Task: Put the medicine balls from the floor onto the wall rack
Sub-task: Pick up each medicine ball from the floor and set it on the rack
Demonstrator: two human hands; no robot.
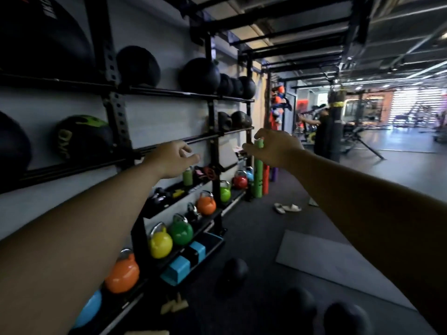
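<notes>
Left hand (173,159): fingers spread and loosely curled, empty, raised in front of the middle rail of the wall rack (169,145); whether it touches the rail cannot be told. Right hand (273,147): fingers also apart, slightly curled, holding nothing, raised to the right of the rack's far upright. Both forearms extended toward the far end of the room.

Medicine balls on floor: one black ball (233,270) near the low kettlebell shelf, two more dark balls (300,303) (346,317) at the near right, blurred. Round, so no long axis to record.

Rack runs along the left wall, rails receding far. Top rail carries several black balls (199,74); middle rail holds a green-marked ball (83,136) at the near left and two dark balls (238,119) at the far end. Between them the middle rail stands bare.

Below: coloured kettlebells (160,243) on low shelves, blue foam blocks (183,262) at the base. Grey mat (321,259) lies right of the floor balls; dark floor between mat and rack is open.
</notes>
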